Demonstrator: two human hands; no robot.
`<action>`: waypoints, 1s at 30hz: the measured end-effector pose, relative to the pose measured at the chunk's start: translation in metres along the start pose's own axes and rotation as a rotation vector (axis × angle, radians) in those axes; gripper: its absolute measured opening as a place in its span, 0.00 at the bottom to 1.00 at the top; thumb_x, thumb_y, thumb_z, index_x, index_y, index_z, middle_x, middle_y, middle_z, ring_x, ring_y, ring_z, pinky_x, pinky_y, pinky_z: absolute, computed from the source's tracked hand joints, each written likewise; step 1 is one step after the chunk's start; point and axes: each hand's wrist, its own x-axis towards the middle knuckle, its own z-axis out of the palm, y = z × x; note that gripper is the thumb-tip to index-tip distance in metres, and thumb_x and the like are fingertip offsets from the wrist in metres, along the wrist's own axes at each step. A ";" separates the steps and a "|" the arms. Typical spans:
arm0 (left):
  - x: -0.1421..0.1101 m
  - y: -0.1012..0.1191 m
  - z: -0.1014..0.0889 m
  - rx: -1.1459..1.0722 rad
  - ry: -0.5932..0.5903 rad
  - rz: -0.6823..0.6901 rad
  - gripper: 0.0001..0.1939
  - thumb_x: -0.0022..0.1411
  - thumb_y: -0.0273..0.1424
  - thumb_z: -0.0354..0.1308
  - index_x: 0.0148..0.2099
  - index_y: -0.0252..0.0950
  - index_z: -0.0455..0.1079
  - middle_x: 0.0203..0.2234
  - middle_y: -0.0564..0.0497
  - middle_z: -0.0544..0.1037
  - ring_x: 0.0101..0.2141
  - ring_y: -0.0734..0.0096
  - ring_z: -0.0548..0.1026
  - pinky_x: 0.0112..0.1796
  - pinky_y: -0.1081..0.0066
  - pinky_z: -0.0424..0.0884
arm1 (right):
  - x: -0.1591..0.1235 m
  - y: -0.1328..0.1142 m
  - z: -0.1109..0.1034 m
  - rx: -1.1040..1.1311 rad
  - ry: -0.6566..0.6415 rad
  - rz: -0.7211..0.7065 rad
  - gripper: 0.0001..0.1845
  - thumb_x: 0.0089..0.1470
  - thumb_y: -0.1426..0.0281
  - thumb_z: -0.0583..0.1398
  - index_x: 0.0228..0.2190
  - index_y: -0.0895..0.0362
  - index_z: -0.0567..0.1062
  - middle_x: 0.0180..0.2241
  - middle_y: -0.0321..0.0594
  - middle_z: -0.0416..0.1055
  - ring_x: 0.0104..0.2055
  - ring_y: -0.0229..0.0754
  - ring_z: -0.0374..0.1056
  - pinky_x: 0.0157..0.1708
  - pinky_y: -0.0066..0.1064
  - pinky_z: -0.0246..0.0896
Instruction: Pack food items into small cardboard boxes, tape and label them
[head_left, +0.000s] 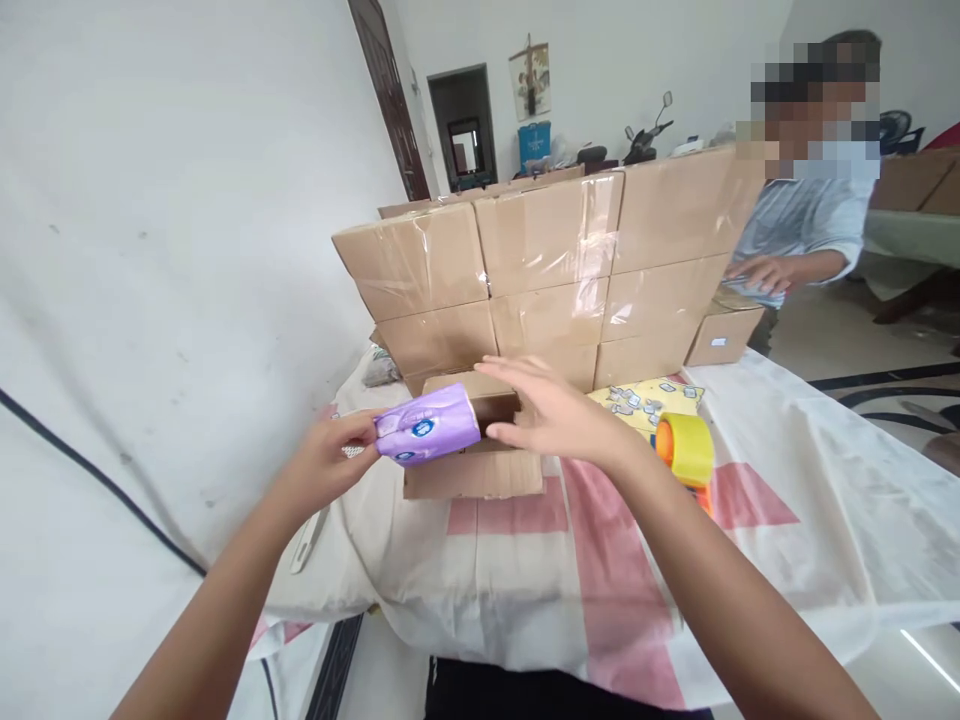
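My left hand (339,452) pinches one end of a purple plastic-wrapped tissue pack (439,425) with a blue round logo. The pack is tilted above the left part of an open cardboard box (472,478), whose flaps stand apart. My right hand (544,405) is over the box's right side, thumb and fingers spread, with nothing in it. Its thumb points toward the pack's near end; a small gap shows between them. The inside of the box is mostly hidden by the pack and my right hand.
Behind the box rises a wall of taped cardboard boxes (551,240). At right lie a yellow tape roll on an orange dispenser (690,450), a yellow patterned bag (637,400) and a small box (724,335). A white tool handle (304,545) lies left. Another person (802,220) stands behind.
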 end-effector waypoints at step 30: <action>0.033 -0.055 0.075 0.118 0.148 -0.102 0.13 0.60 0.35 0.60 0.47 0.45 0.79 0.36 0.50 0.84 0.31 0.62 0.77 0.35 0.67 0.66 | 0.061 0.071 0.034 0.219 -0.381 0.174 0.16 0.66 0.64 0.54 0.30 0.56 0.77 0.34 0.38 0.76 0.37 0.43 0.68 0.43 0.35 0.63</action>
